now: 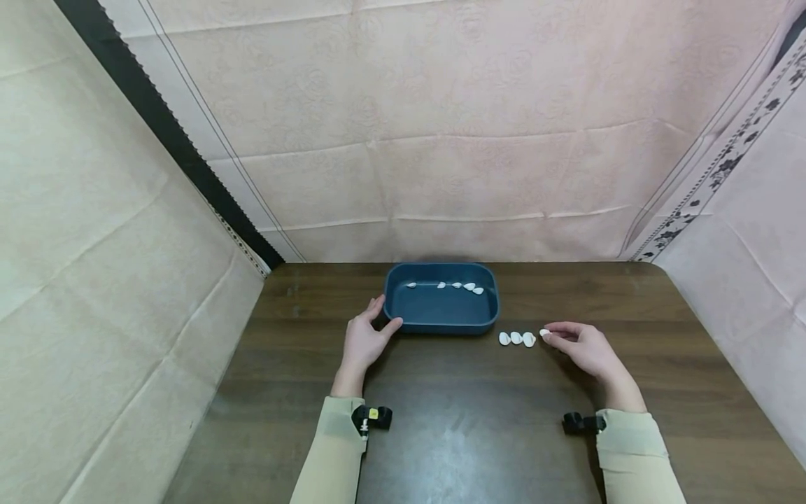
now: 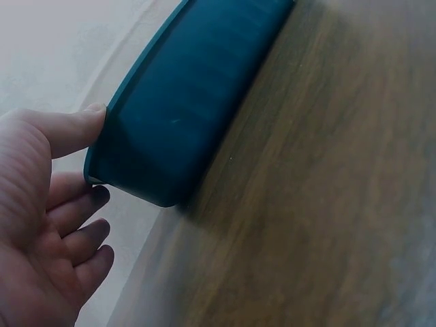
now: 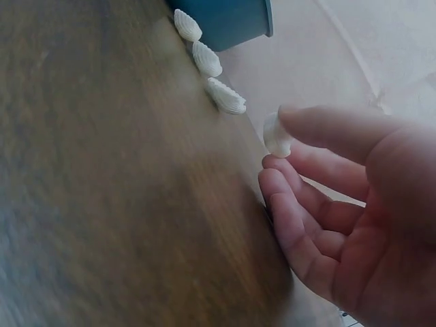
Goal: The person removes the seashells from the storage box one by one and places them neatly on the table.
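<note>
A blue tray (image 1: 441, 329) (image 2: 184, 102) stands on the table. My left hand (image 1: 366, 341) (image 2: 41, 204) holds its near left corner, the thumb on the front rim and the fingers at the left end. Between thumb and fingertips my right hand (image 1: 588, 350) (image 3: 354, 197) pinches a white shell (image 1: 544, 333) (image 3: 276, 136), right of three white shells in a row, a left one (image 1: 504, 339) (image 3: 187, 25), a middle one (image 1: 516, 338) (image 3: 206, 59) and a right one (image 1: 529, 339) (image 3: 226, 96). Several small white shells (image 1: 469, 286) lie inside the tray.
The brown wooden table (image 1: 441, 399) spreads in front of and beside the tray. Pale cloth (image 1: 441, 140) hangs behind it, with more cloth on the left (image 1: 126, 280) and right (image 1: 755, 231). Each wrist wears a black device.
</note>
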### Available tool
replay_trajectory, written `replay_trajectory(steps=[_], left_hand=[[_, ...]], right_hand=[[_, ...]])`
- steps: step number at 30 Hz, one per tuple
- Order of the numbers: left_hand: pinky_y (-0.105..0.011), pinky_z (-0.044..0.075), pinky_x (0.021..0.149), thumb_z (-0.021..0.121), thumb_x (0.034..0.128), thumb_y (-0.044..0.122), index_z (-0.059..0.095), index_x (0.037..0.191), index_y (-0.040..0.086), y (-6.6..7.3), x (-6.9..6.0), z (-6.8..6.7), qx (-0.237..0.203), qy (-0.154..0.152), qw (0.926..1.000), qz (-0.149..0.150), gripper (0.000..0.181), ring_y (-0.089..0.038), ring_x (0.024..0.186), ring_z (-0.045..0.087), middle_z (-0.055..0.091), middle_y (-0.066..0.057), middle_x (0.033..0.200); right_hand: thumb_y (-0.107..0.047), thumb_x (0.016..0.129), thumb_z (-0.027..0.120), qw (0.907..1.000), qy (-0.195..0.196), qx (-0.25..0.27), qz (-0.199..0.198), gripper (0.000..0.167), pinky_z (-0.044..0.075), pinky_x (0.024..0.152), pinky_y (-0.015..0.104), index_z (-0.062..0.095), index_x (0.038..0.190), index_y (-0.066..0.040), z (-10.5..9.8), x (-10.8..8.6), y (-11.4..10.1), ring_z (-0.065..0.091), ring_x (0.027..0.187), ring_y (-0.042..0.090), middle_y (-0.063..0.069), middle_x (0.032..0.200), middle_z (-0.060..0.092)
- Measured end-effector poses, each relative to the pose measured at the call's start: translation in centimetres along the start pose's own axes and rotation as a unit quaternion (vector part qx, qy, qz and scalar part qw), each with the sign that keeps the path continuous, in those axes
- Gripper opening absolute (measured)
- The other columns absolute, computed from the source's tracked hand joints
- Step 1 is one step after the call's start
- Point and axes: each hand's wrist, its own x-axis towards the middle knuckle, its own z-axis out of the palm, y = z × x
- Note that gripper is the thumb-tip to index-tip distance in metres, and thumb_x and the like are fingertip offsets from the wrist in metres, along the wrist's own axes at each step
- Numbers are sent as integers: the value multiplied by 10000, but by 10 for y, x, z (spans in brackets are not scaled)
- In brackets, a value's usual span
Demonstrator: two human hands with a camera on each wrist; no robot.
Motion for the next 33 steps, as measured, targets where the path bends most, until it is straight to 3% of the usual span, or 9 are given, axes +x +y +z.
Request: replay_trajectory(steps=[10, 25, 33], left_hand=[[-507, 362, 1227, 822, 974, 306, 553, 1551, 52, -2, 1, 0, -10, 19, 10000, 60, 684, -284, 1516, 441, 547, -95, 1569], [-523, 354, 1229, 824, 971, 292, 541, 1559, 49, -1, 0, 0, -58, -6, 10000, 22, 696, -286, 1525, 428, 535, -95, 1581], [-506, 368, 1226, 826, 968, 307, 559, 1544, 43, -4, 1, 1, 83, 55, 9999, 124, 687, -282, 1512, 447, 554, -99, 1564]], right_hand=[[-330, 1017, 768, 9991, 16, -336, -274, 358, 568, 878, 433, 786, 1260, -68, -1, -3, 0, 718, 1014, 251, 117, 1164, 783], [-261, 986, 807, 9984, 49, -461, -321, 324, 567, 883, 446, 795, 1239, -59, 4, -1, 3, 729, 951, 204, 26, 1022, 798], [-250, 974, 820, 9980, 53, -506, -379, 317, 555, 813, 373, 797, 1236, -72, 6, -1, 0, 706, 902, 175, 7, 996, 776]])
